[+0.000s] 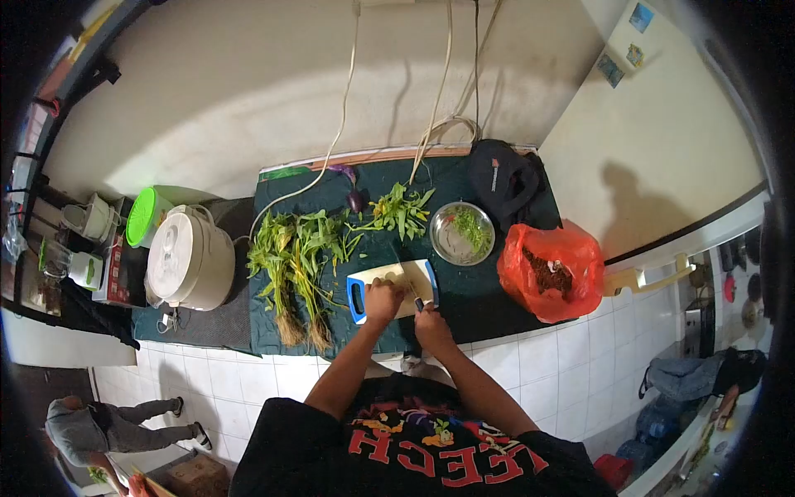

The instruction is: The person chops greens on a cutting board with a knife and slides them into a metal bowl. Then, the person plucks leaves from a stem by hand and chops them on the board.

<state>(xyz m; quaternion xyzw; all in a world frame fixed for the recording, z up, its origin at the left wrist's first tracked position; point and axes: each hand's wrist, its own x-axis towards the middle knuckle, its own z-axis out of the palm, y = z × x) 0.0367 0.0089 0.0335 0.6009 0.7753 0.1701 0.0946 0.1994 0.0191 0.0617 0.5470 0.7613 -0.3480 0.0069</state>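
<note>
A white cutting board with blue ends lies near the table's front edge. My right hand is closed around the dark handle of a knife, whose blade points away from me over the board. On the board's left half rests my left hand, fingers curled together; whatever they hold is hidden. Beyond the board sits a metal bowl containing chopped greens. Rooted bunches of leafy greens lie to the left, and a smaller leafy pile lies behind the board.
A red plastic bag with brown contents stands right, a dark cap behind it. A purple eggplant lies near the wall; a white rice cooker stands left. Cables hang down the wall. Another person is at lower left.
</note>
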